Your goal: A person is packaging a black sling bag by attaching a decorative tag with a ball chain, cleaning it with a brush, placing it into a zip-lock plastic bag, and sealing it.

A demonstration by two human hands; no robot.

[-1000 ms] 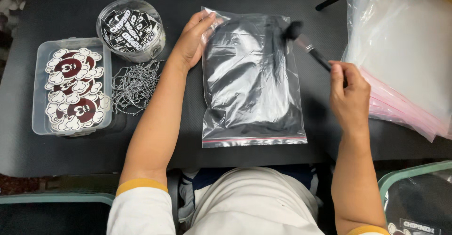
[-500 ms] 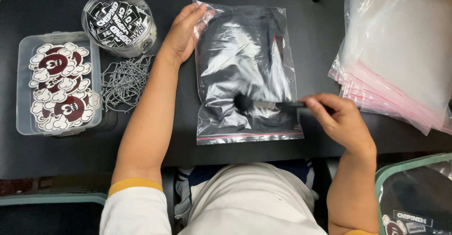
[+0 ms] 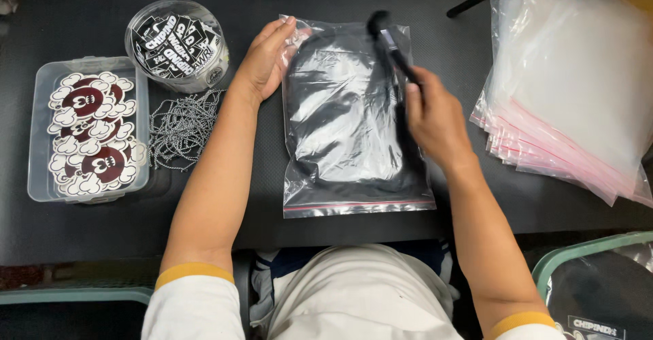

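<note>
Clear zip-top plastic bag (image 3: pixel 354 119) holding a folded black garment: lies flat at the centre of the black table (image 3: pixel 442 238), its red-lined seal edge at 6 o'clock, nearest the person.

Left hand (image 3: pixel 264 64): at 10 o'clock of the bag, palm down, fingers extended and flat, pressing the bag's upper left corner; nothing gripped. Forearm runs straight from the 7 o'clock direction.

Right hand (image 3: pixel 435 119): over the bag's right edge at 3 o'clock, fingers curled tight around the handle of a black brush (image 3: pixel 391 40). The brush points toward 11 o'clock, its dark bristle head over the bag's top edge.

Round clear tub of black-and-white stickers (image 3: pixel 177 44): at 10 o'clock, beyond the left hand.

Rectangular clear tray of red-and-white cloud-shaped stickers (image 3: pixel 88 129): at 9 o'clock.

Heap of silver ball chains (image 3: pixel 182 129): between tray and left forearm.

Stack of empty clear bags with pink seals (image 3: pixel 571 88): at 3 o'clock, well apart from the right hand.
</note>
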